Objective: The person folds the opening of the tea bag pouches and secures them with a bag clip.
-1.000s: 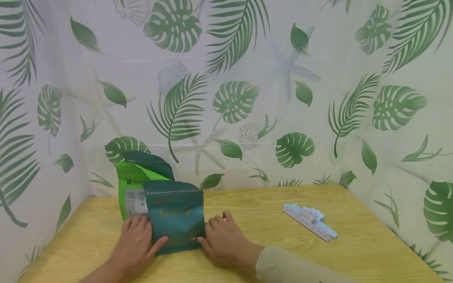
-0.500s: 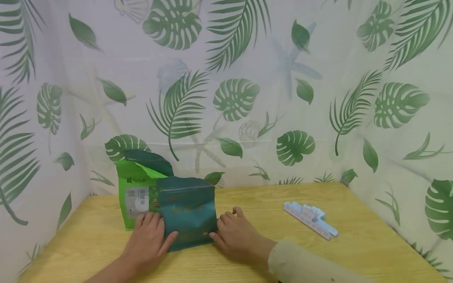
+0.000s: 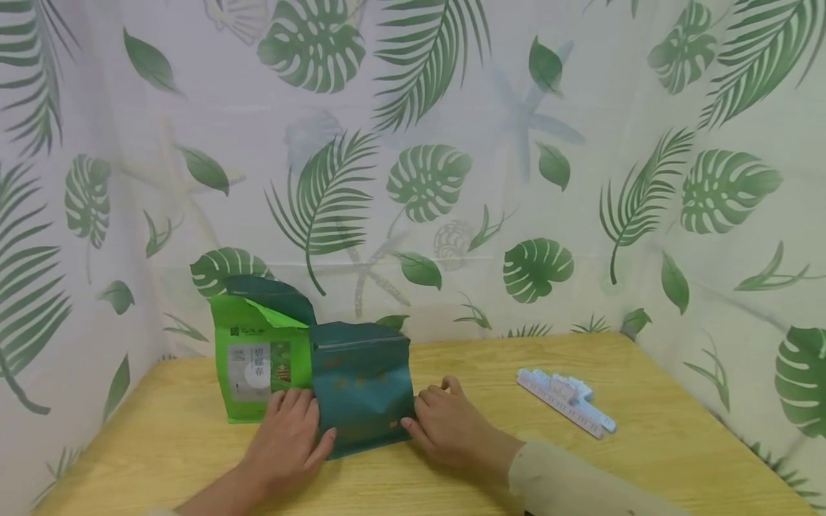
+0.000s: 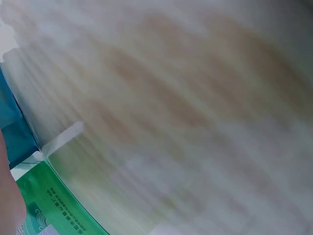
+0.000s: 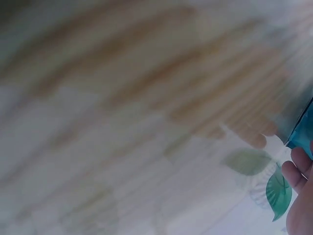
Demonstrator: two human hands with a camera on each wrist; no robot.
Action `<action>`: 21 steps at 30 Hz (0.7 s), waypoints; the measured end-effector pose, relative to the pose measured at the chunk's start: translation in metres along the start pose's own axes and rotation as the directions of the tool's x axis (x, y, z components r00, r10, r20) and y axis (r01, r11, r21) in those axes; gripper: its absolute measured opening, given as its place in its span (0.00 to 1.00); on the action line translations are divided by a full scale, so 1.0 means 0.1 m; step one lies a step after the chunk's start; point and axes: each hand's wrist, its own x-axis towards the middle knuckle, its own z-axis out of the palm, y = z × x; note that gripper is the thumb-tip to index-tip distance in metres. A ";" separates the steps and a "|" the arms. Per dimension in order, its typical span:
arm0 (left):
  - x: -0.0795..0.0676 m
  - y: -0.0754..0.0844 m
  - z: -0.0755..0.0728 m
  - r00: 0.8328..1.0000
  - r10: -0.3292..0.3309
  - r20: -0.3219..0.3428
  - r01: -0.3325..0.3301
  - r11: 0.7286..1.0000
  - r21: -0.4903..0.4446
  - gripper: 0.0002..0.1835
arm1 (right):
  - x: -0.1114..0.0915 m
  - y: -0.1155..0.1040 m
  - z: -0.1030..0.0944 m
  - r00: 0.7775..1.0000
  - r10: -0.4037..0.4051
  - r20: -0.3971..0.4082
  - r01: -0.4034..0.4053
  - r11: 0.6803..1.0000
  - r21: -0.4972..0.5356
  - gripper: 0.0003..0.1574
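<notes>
A dark teal stand-up pouch point(image 3: 364, 387) stands upright on the wooden table, between both hands. My left hand point(image 3: 287, 437) holds its lower left edge, thumb in front. At the opposite edge, my right hand point(image 3: 452, 426) grips the pouch with its thumb in front and fingers curled. Behind and to the left stands a bright green pouch point(image 3: 252, 358) with a grey label, partly hidden by the teal one. In the left wrist view the green pouch point(image 4: 58, 205) lies close to the left hand. A corner of the teal pouch point(image 5: 303, 132) shows in the right wrist view.
Another dark teal pouch point(image 3: 274, 294) rises behind the green one, mostly hidden. On the right of the table point(image 3: 490, 387) lie pale blue and pinkish long clips point(image 3: 564, 394). Leaf-printed white curtains point(image 3: 419, 215) surround the table's back and sides.
Both hands have moved the front teal pouch to the right along the table. More of the green pouch and its label now shows. The clips have stayed put.
</notes>
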 end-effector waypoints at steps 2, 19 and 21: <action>0.01 0.02 0.00 1.000 -0.003 0.018 0.003 1.000 -0.011 0.26 | -0.02 0.02 0.00 0.999 -0.011 -0.034 0.011 1.000 -0.024 0.20; 0.13 0.16 0.07 0.999 0.015 0.047 -0.013 0.999 -0.051 0.25 | -0.11 0.07 0.05 0.992 0.120 -0.037 -0.122 0.992 -0.037 0.30; 0.14 0.17 0.08 0.999 0.021 0.039 -0.019 0.999 -0.050 0.25 | -0.10 0.06 0.04 0.987 0.143 -0.068 -0.148 0.987 -0.062 0.32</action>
